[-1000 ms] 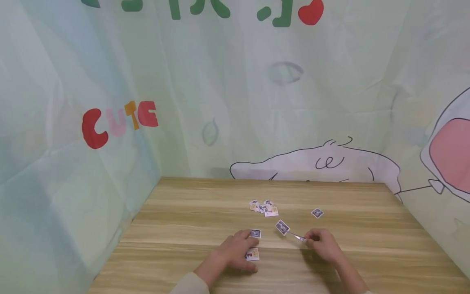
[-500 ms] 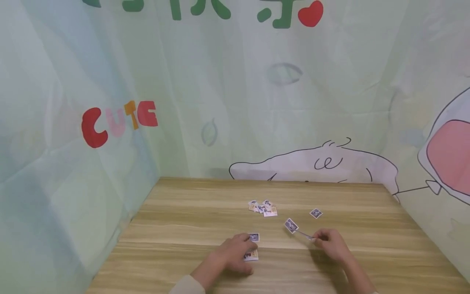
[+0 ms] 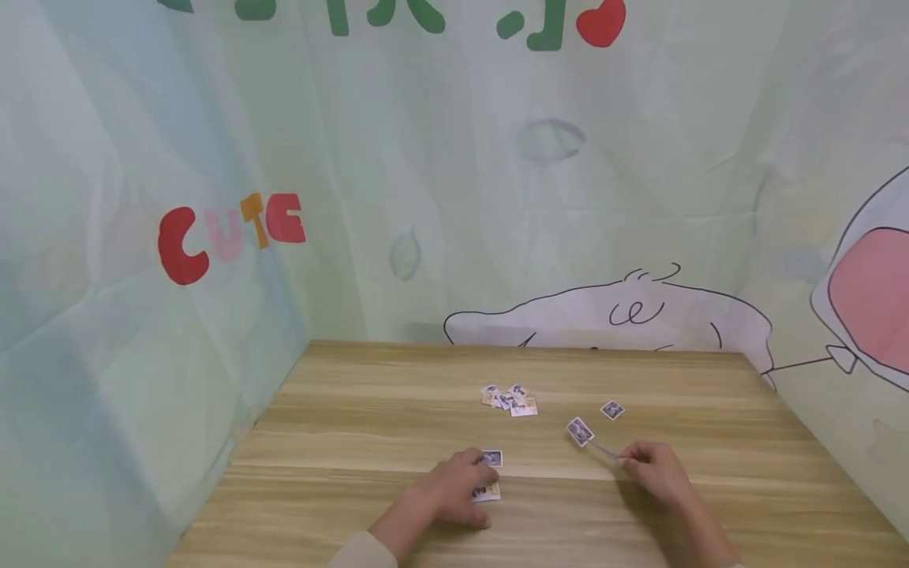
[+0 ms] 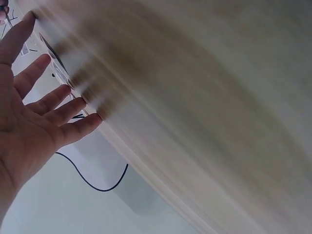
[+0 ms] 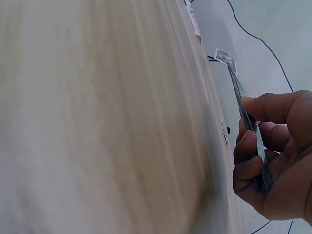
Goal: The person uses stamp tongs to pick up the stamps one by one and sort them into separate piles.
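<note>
In my right hand (image 3: 656, 472) I grip metal tweezers (image 5: 240, 92), thumb and fingers curled round them. Their tips pinch a small picture card (image 3: 580, 431), dark with a white border, held above the table. The right wrist view shows that card (image 5: 225, 58) tilted at the tips. My left hand (image 3: 454, 489) rests on the table at the left, fingers spread and fairly straight. Beside its fingertips lie a dark card (image 3: 493, 457) and a lighter coloured card (image 3: 487, 493), each partly covered by the hand. In the left wrist view the left palm (image 4: 29, 131) shows with nothing held.
A loose pile of several small cards (image 3: 510, 401) lies further back on the wooden table (image 3: 355, 410). One more dark card (image 3: 612, 410) lies alone at the back right. Printed cloth (image 3: 426, 197) hangs behind and at the sides of the table.
My right hand has moved to the right, carrying the tweezers and the pinched card nearer the lone card. The left hand has shifted only slightly.
</note>
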Action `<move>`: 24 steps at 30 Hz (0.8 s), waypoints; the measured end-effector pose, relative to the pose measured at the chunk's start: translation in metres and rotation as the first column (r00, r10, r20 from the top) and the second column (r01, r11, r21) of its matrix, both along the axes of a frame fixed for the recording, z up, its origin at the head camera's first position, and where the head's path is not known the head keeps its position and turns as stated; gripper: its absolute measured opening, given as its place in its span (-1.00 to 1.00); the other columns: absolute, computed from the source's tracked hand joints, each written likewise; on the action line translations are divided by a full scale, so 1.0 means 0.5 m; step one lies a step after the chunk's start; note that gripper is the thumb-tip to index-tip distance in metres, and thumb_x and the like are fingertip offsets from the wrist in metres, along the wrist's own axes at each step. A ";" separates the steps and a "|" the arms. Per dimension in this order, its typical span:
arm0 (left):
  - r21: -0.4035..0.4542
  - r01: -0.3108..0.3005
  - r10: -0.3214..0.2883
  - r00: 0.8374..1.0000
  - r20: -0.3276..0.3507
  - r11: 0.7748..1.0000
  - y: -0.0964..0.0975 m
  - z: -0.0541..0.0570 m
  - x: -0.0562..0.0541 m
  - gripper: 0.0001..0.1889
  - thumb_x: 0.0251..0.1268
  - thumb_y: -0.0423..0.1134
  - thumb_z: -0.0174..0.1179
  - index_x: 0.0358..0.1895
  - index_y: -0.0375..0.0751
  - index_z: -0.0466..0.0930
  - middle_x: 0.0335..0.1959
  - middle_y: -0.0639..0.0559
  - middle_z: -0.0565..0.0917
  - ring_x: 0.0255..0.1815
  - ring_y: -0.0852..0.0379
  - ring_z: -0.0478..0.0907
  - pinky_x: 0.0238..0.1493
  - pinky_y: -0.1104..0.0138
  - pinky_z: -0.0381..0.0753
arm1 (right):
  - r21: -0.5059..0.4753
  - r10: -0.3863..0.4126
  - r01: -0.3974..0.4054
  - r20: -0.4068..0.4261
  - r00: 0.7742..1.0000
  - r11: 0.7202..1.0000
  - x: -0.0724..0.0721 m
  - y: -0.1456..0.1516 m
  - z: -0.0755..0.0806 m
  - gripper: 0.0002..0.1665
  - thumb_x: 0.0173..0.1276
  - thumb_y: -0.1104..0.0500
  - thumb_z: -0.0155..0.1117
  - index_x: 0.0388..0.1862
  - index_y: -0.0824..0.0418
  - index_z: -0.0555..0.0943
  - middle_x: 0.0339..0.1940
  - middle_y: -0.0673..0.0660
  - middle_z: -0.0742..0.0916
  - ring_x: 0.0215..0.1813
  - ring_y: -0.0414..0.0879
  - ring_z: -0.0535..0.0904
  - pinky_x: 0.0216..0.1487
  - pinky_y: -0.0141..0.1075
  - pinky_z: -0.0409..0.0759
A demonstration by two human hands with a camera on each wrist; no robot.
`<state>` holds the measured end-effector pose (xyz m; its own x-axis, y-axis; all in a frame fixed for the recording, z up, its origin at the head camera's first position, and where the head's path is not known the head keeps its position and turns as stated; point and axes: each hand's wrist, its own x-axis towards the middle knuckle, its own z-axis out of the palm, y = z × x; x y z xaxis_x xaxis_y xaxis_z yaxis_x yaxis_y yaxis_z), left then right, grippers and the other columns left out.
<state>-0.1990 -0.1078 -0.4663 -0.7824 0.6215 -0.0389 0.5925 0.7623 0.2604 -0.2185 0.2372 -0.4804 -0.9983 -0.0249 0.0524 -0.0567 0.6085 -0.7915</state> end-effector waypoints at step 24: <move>0.018 -0.026 0.026 0.999 0.040 0.999 0.001 0.003 0.001 -0.45 -0.15 0.07 0.38 0.02 0.01 0.58 0.18 -0.11 0.38 0.15 -0.04 0.36 0.07 0.17 0.44 | 0.009 -0.074 0.073 0.082 0.994 0.997 -0.026 0.092 0.015 -0.79 0.24 0.26 0.13 -0.29 0.43 0.57 -0.41 0.15 0.61 -0.34 -0.03 0.44 -0.34 -0.25 0.39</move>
